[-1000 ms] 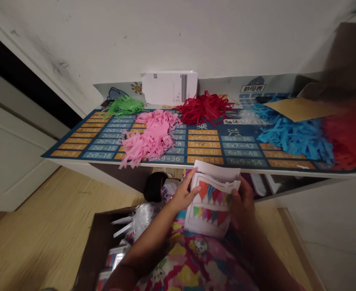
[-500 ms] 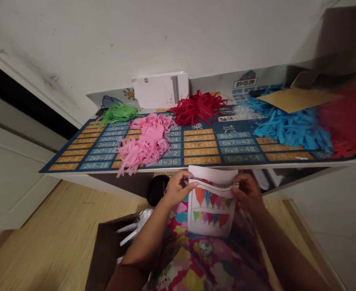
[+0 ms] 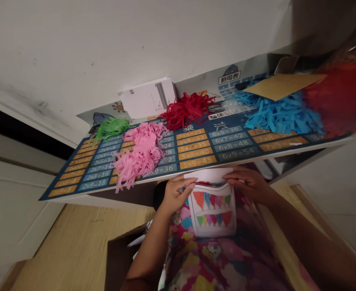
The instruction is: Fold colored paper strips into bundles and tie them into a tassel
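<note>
Between my two hands is a white paper packet (image 3: 214,220) printed with rows of coloured bunting. Its top edge gapes a little, and a plain white flap stands up behind the opening; a bit of red shows inside. My left hand (image 3: 177,195) pinches the upper left corner between thumb and fingers. At the upper right corner, my right hand (image 3: 250,182) grips the packet the same way. The packet hangs just off the front edge of the shelf top, over my colourful patterned clothing (image 3: 202,262).
On the shelf's multiplication-table mat (image 3: 196,155) lie fringed paper bunches: green (image 3: 111,128), pink (image 3: 141,153), red (image 3: 188,110) and blue (image 3: 283,115). A white card stack (image 3: 147,98) leans on the wall. A yellowish cardboard piece (image 3: 283,85) and red bundle (image 3: 341,97) stand right. A dark box (image 3: 120,254) sits below.
The view has tilted and shifted slightly. Both hands still hold the packet's top corners, and its opening looks a little wider, with my right fingers now further over the flap.
</note>
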`<move>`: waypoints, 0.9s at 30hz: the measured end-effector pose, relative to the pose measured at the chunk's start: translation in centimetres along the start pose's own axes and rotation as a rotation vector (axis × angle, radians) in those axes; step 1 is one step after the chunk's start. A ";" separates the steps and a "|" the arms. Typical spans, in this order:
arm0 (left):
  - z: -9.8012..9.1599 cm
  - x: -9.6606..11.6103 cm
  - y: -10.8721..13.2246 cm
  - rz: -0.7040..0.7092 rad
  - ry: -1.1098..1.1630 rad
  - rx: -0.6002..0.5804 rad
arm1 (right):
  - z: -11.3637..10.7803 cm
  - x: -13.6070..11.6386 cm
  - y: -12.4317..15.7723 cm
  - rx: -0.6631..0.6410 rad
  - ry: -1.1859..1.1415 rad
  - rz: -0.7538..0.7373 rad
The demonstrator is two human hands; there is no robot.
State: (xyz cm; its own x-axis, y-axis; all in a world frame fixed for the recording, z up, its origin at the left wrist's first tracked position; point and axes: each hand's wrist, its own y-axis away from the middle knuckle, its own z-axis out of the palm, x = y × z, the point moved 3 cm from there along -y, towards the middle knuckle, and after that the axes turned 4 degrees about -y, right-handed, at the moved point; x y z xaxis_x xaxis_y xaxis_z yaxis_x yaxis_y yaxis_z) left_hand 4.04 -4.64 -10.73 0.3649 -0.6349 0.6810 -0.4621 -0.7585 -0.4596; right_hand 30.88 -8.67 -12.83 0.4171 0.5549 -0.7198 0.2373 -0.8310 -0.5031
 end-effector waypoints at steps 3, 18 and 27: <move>0.0 0.2 0.0 0.033 -0.008 0.017 | -0.1 0.2 -0.1 0.007 0.030 -0.026; 0.7 0.9 0.3 0.102 0.106 0.023 | 0.2 -0.1 0.4 0.028 -0.223 0.025; 1.1 2.3 -0.1 -0.273 0.052 -0.051 | 0.7 -0.9 -0.5 -0.056 -0.243 0.406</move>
State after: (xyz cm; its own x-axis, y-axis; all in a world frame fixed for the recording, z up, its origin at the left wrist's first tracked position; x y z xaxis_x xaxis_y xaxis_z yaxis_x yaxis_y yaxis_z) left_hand 5.87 -6.18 -9.74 0.4402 -0.3992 0.8043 -0.3933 -0.8910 -0.2270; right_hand 29.75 -8.71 -12.25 0.2707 0.1720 -0.9472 0.1471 -0.9797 -0.1359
